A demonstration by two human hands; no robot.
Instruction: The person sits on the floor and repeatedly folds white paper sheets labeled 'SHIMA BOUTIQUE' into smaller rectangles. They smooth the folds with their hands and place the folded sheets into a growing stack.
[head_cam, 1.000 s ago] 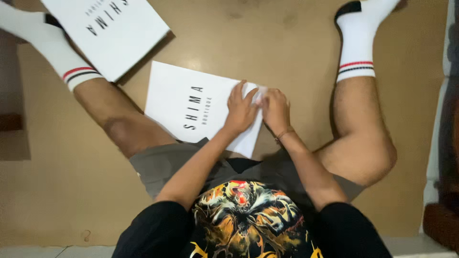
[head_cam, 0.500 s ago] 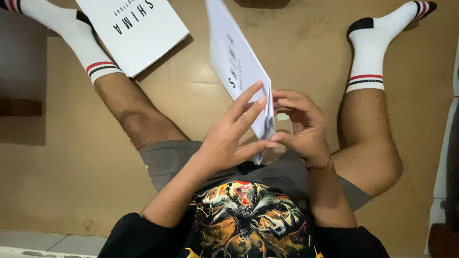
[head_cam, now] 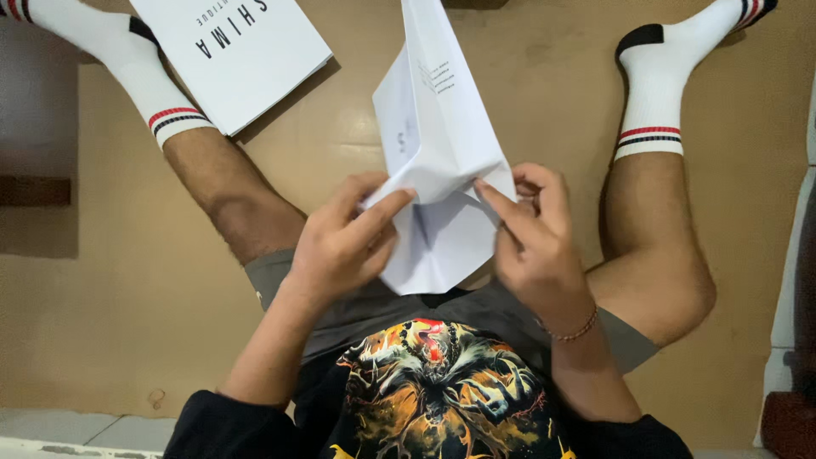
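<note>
White folded paper bag [head_cam: 433, 161], both hands [head_cam: 344, 246] gripping

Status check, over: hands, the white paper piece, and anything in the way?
Left hand and right hand both grip the folded white paper, lifted over the lap. White stack lies on the floor, off to the side. Nothing in the way.
</note>
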